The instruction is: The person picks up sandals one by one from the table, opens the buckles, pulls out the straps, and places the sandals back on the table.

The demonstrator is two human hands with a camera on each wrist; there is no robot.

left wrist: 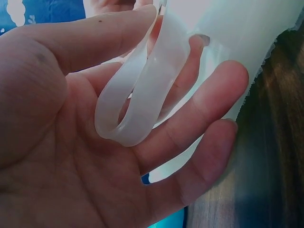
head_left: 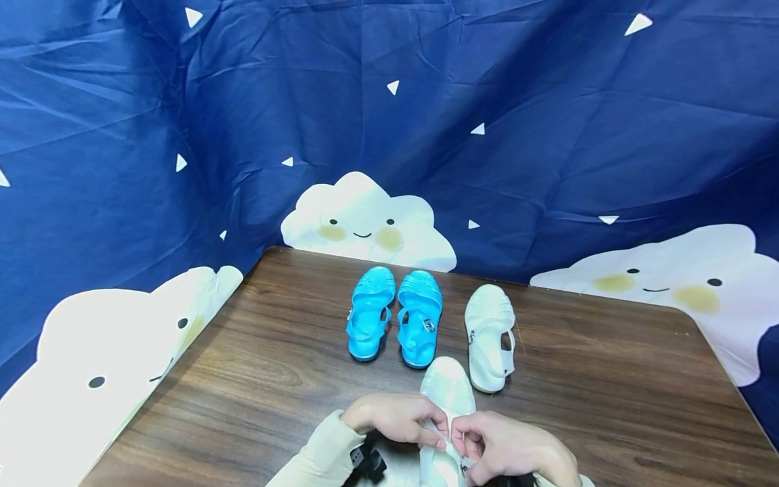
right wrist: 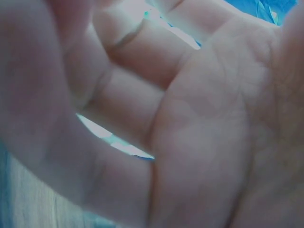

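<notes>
A white jelly sandal (head_left: 447, 387) lies on the table at the front, its toe pointing away from me. My left hand (head_left: 398, 418) pinches its strap between thumb and fingers. Close up in the left wrist view, the translucent strap (left wrist: 154, 90) forms a loop across that hand's fingers, and the last two fingers are loosely extended. My right hand (head_left: 517, 446) is curled at the other side of the sandal and pinches the strap near a small metal buckle (head_left: 466, 465). In the right wrist view, curled fingers (right wrist: 128, 104) hide what they hold.
Beyond the hands stands a second white sandal (head_left: 487, 318). Left of it are two blue sandals, one (head_left: 371, 308) beside the other (head_left: 420, 314). They rest on a brown wooden table (head_left: 255, 379), with a dark blue cloud-print cloth (head_left: 426, 135) hanging behind.
</notes>
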